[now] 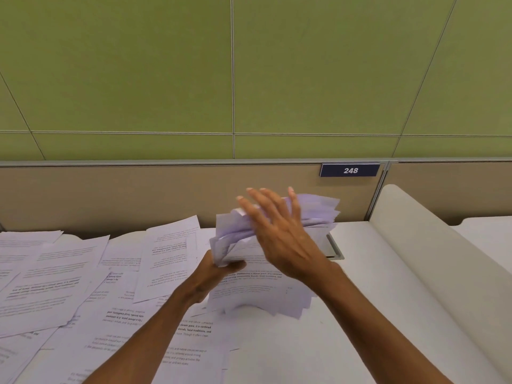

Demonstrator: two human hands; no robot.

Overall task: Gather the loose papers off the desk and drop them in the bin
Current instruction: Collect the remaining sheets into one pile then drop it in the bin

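My left hand (pixel 214 273) grips a bent bundle of white printed papers (pixel 260 289) by its left edge, holding it above the desk near the middle. My right hand (pixel 277 231) lies over the top of the bundle with fingers spread and straight, pressing the upper sheets back. Several loose printed sheets (pixel 69 278) are scattered over the left half of the white desk (pixel 360 273), overlapping each other. No bin is in view.
A tan partition (pixel 138 195) with a blue "248" plate (pixel 350 170) runs along the desk's far edge, under a green panelled wall. A grey cable cut-out (pixel 335 249) sits behind the bundle. A white raised divider (pixel 415 245) borders the desk on the right.
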